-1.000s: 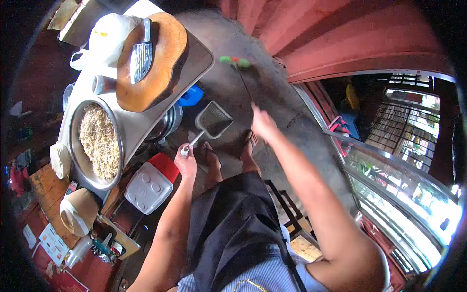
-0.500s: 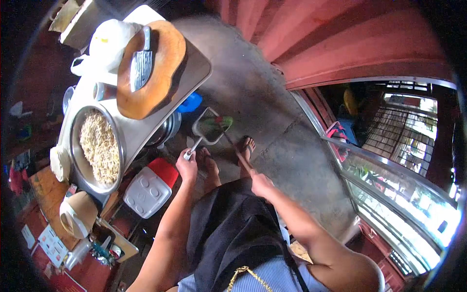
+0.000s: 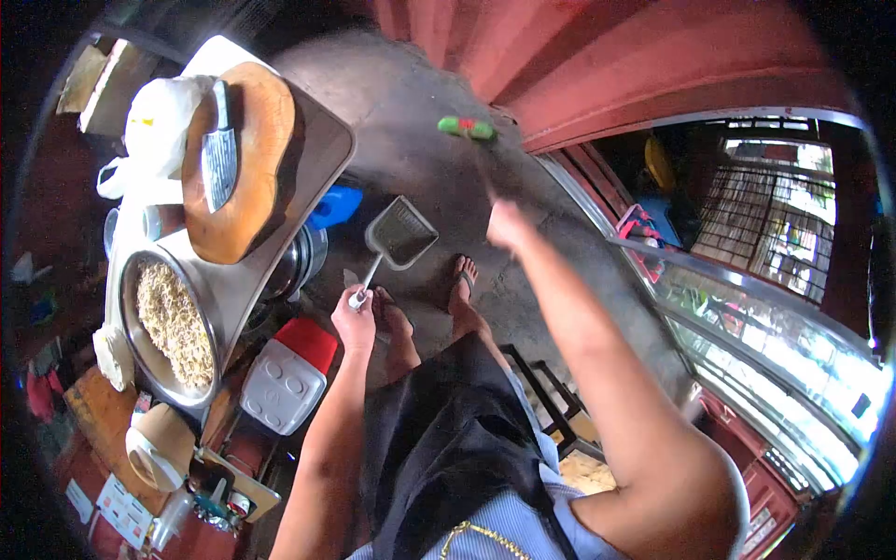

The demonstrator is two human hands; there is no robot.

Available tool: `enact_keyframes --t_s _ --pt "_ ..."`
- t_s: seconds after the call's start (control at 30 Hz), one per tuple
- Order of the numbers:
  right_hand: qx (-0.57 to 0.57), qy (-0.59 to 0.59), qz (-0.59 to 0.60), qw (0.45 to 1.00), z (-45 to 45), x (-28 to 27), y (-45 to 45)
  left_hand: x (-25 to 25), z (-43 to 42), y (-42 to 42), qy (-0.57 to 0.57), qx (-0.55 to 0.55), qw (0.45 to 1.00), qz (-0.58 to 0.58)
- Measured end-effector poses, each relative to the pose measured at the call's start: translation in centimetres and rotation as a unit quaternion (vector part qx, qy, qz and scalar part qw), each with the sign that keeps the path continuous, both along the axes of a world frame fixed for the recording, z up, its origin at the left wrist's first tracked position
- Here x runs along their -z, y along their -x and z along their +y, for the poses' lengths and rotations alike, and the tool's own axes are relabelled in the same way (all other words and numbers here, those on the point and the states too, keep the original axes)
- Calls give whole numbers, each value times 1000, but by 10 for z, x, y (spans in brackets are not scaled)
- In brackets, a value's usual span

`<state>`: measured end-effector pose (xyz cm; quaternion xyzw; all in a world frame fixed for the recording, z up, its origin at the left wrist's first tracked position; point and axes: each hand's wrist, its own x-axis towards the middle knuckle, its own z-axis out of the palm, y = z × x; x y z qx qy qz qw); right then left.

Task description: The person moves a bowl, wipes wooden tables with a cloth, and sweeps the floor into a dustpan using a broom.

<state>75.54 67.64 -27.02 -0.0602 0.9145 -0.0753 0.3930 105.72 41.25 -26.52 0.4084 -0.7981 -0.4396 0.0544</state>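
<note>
My left hand (image 3: 354, 322) is closed around the handle of a long-handled dustpan (image 3: 403, 233), whose pan hangs over the floor ahead of my feet. My right hand (image 3: 511, 227) reaches forward, closed on the brown stick of a broom (image 3: 467, 127). The broom's green head with a red patch is near the foot of the red wall, apart from the dustpan. Motion blurs its stick and bristles, so contact with the floor cannot be judged.
At left, a table (image 3: 322, 140) bears a wooden chopping board (image 3: 271, 140) with a cleaver (image 3: 220, 159), a white bag (image 3: 163, 121) and a basin of shredded pale food (image 3: 217, 359). Under it are a blue item (image 3: 336, 205) and a red-and-white cooler (image 3: 280, 387). A glass case (image 3: 747, 317) stands right.
My right hand has moved forward, carrying the broom head from over the dustpan out toward the red wall. The dustpan has turned slightly in my left hand. My view has shifted a little.
</note>
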Motion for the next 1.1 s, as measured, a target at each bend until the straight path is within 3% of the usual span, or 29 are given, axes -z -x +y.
enact_keyframes --t_s 0.07,0.1,0.17,0.2,0.23,0.3,0.4,0.43,0.5,0.57,0.67,0.7,0.73,0.77,0.83,0.9,0.93,1.0,1.1 --pt "-11 10 -17 1000 13 -13 -95 1 7 12 -37 2 999 -3" --pt "42 43 -59 996 6 -54 -139 0 8 17 -40 5 999 -2" --pt "10 -23 -226 974 12 -94 -191 -3 12 22 11 29 999 -13" --pt "-19 38 -129 991 36 -73 -232 -4 13 24 -13 21 1000 5" --pt "-2 61 -130 990 52 -61 -253 -14 14 29 0 26 1000 10" --pt "41 85 -159 983 69 -117 -230 -16 12 31 -11 19 1000 5" --pt "130 61 -106 984 109 -141 -191 -23 10 38 1 39 999 12" --pt "145 29 -84 986 123 -141 -173 -26 11 38 8 47 999 16" --pt "137 43 60 988 169 -84 -153 -35 17 44 4 67 998 13" --pt "274 -1 -24 961 172 -81 -109 -32 21 46 30 111 993 5" --pt "281 7 -124 952 154 -61 -117 -11 24 47 9 138 990 -6" --pt "263 30 -90 960 128 -80 -144 -6 25 47 22 148 989 -5" --pt "137 47 17 989 122 -52 -186 -4 26 46 20 153 988 -6" --pt "174 34 -119 977 91 -93 -198 -2 26 47 33 159 987 -9" --pt "118 123 -68 983 52 -134 -237 -1 25 48 46 165 985 -9" --pt "88 137 -89 983 60 -57 -308 -1 21 45 11 175 985 0" --pt "121 118 -145 975 55 -88 -300 -3 19 43 11 180 984 1" --pt "168 124 -135 969 69 -124 -294 -12 14 41 -3 176 984 -10" --pt "226 57 -54 971 115 -121 -296 -29 10 34 -45 176 983 -13"
